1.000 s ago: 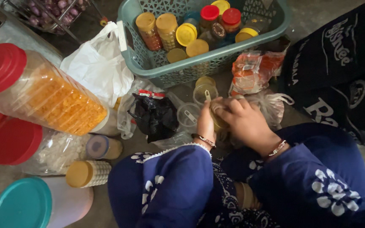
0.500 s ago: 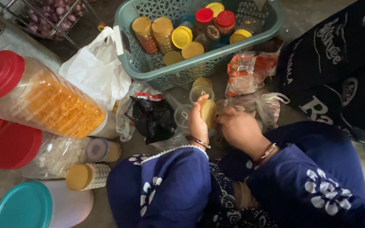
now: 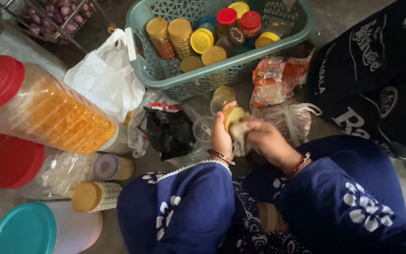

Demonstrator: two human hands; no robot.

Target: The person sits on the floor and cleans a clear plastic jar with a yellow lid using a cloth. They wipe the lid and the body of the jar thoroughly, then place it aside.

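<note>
The left hand [image 3: 222,136] grips a small jar [image 3: 235,117] by its yellow lid, fingers wrapped around it. The right hand [image 3: 266,141] closes its fingers on a cloth [image 3: 240,138] pressed against the jar's side. Since a second ago the jar has risen and its lid now tips toward the camera, so the wiping appears under way. Just beyond lie a clear cup [image 3: 203,128] and black bag [image 3: 167,131], then the green basket [image 3: 165,77] of jars.

A grey concrete floor [image 3: 339,19], dimly lit, lies around a teal plastic basket [image 3: 165,77]. A wire rack [image 3: 48,19] stands to the basket's left, dark printed cloth [image 3: 377,70] to its right.
</note>
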